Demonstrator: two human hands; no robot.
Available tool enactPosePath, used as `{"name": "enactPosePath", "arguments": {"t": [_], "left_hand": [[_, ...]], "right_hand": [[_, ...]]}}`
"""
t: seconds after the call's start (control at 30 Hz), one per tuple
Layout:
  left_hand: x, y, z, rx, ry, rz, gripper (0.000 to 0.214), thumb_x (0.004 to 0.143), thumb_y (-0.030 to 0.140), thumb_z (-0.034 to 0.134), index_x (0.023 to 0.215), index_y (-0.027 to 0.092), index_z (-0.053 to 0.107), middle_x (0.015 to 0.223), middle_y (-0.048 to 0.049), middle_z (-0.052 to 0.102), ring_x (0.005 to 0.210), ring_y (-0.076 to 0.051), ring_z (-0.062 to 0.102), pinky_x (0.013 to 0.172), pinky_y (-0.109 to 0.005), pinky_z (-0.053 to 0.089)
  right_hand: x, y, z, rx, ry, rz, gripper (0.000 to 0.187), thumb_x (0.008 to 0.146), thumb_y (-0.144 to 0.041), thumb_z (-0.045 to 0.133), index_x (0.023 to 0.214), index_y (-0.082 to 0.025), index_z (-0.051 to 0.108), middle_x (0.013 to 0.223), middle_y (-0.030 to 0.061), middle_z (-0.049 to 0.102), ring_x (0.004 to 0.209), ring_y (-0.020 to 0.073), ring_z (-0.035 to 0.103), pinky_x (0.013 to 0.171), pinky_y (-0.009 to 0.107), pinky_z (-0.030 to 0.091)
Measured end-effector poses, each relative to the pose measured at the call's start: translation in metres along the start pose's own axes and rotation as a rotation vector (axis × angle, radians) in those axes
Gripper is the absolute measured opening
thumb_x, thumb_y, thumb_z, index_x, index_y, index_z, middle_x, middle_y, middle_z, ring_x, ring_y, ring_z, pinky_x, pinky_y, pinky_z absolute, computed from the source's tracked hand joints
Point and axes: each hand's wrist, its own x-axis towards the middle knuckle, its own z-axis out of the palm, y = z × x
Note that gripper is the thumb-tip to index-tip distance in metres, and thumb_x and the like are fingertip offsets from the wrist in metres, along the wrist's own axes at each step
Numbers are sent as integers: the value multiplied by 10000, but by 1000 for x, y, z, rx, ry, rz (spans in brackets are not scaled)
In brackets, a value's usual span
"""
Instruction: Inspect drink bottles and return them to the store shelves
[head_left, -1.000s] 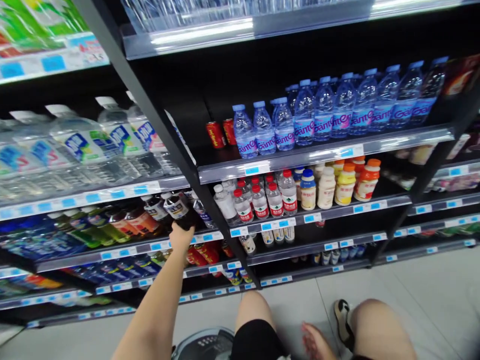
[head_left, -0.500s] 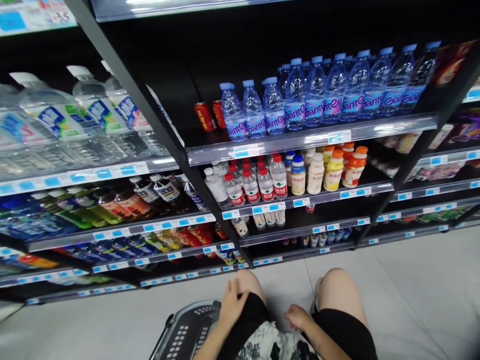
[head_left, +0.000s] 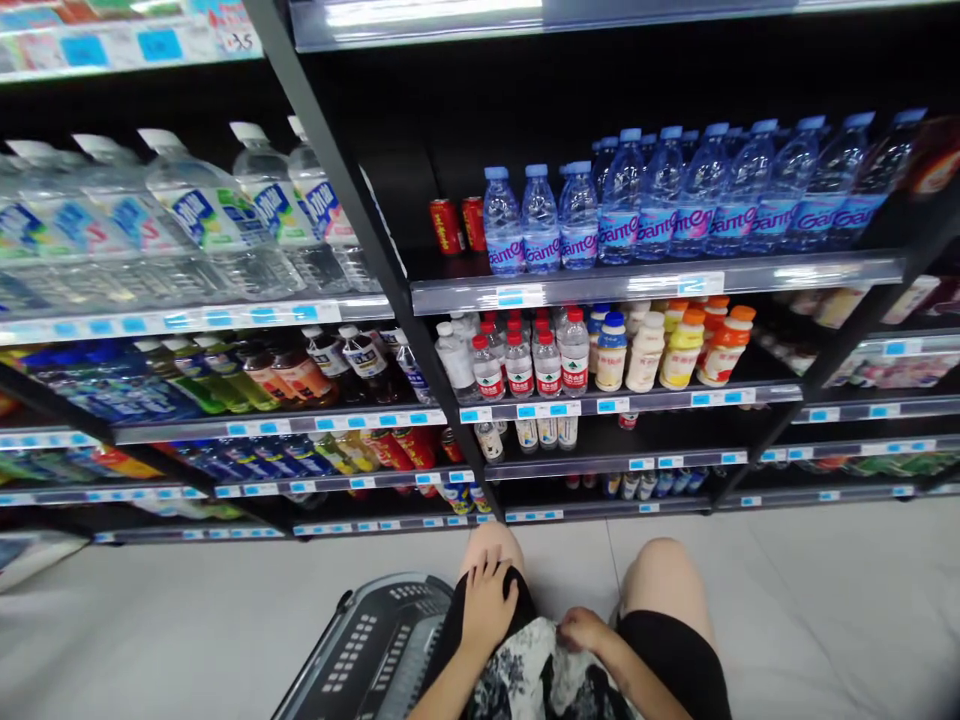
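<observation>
Since the earlier frame the left hand (head_left: 487, 605) has dropped from the drink shelf to the left knee (head_left: 491, 548), bottom centre, lying flat, fingers spread, holding nothing. Right hand (head_left: 583, 630) rests on patterned cloth (head_left: 536, 665) between the thighs, fingers curled loosely, empty. Grey basket (head_left: 375, 650) sits just left of the left hand, lower centre-left. Dark bottles (head_left: 352, 352) stand on the shelf well above both hands.

Black shorts (head_left: 664, 650), a black-and-white patterned top (head_left: 540, 680), arms and knees bare.
</observation>
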Motion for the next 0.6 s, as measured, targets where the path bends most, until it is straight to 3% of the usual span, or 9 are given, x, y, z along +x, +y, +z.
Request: {"name": "enactPosePath", "arguments": {"t": [0.1, 0.3, 0.6], "left_hand": [[0, 3, 6, 14, 0, 8, 477, 937, 281, 464, 1360, 239, 680, 1617, -76, 473, 1553, -332, 340, 1288, -537, 259], [-2, 6, -1, -20, -19, 5, 454, 954, 280, 454, 1337, 238, 694, 1605, -75, 491, 1550, -320, 348, 1283, -543, 277], [1, 7, -8, 5, -40, -24, 471, 959, 289, 438, 1356, 240, 687, 1621, -63, 469, 1552, -323, 342, 1283, -530, 281]], "right_hand": [[2, 5, -5, -119, -63, -34, 266, 835, -197, 716, 612, -172, 574, 488, -88, 513, 501, 105, 541, 523, 243, 458], [-4, 11, -15, -234, -37, -55, 278, 851, -253, 703, 614, -181, 578, 484, -93, 491, 497, 95, 495, 564, 255, 447], [-13, 12, -28, -234, -65, 33, 213, 955, -294, 586, 776, -181, 567, 506, -103, 503, 392, 60, 401, 409, 211, 296]]}}
